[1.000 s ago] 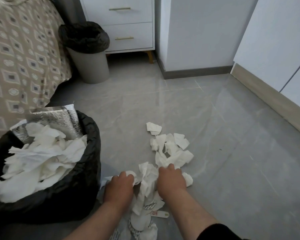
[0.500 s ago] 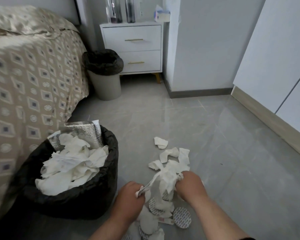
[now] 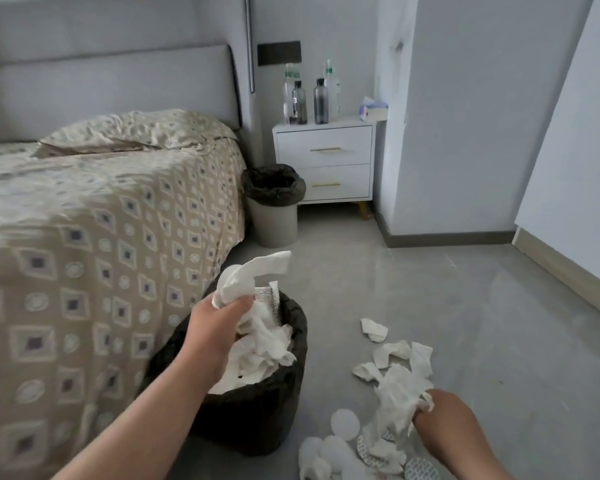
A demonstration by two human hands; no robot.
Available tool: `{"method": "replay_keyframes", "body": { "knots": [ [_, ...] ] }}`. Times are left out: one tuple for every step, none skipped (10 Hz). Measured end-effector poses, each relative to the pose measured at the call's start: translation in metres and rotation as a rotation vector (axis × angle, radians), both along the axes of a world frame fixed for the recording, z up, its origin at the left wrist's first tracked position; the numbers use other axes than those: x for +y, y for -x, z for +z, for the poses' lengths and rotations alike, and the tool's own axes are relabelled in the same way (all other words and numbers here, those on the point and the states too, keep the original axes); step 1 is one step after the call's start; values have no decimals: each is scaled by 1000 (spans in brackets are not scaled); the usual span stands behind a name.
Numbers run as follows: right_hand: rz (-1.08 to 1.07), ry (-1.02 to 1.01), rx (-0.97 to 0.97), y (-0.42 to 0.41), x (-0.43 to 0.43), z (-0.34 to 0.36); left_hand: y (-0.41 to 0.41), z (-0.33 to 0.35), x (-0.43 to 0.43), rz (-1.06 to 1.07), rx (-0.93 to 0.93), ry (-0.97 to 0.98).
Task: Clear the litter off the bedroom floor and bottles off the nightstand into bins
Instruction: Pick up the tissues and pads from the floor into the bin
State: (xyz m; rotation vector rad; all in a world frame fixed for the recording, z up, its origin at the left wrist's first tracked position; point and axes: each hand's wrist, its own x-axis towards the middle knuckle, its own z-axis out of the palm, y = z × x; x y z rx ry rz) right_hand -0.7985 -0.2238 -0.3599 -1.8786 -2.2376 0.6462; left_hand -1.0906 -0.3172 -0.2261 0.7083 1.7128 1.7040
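My left hand (image 3: 219, 320) grips a wad of white tissue (image 3: 253, 275) above the near bin (image 3: 257, 410), which has a black liner and is piled with crumpled paper. Low on the floor, my right hand (image 3: 440, 410) grips another bunch of tissue (image 3: 399, 393). Torn tissue scraps (image 3: 392, 351) and round white pads (image 3: 345, 424) lie scattered around it. Several bottles (image 3: 309, 98) stand on the white nightstand (image 3: 326, 161) at the back.
A second bin (image 3: 274, 209) with a black liner stands between the bed (image 3: 101, 220) and the nightstand. A tissue box (image 3: 373, 109) sits on the nightstand's right end. White wardrobe doors (image 3: 575, 150) run along the right.
My left hand has risen from the floor with a wad of tissue and now hovers over the near bin. The view has tilted up, showing the nightstand top.
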Motion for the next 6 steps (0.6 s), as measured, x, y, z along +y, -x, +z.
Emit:
{"method": "replay_keyframes", "body": {
  "knots": [
    [16, 24, 22, 2, -5, 6, 37, -15, 10, 127, 98, 98],
    [-25, 69, 51, 3, -7, 5, 59, -39, 25, 111, 423, 299],
    [-74, 97, 114, 0, -8, 1, 66, -67, 38, -165, 869, 737],
    [-76, 110, 111, 0, -3, -2, 66, -90, 40, -398, 1081, 1016],
    [-65, 109, 114, 1, 2, -5, 63, -100, 40, -423, 1110, 1059],
    [-61, 117, 133, 2, 3, -6, 61, -88, 37, -464, 1106, 966]
  ]
}}
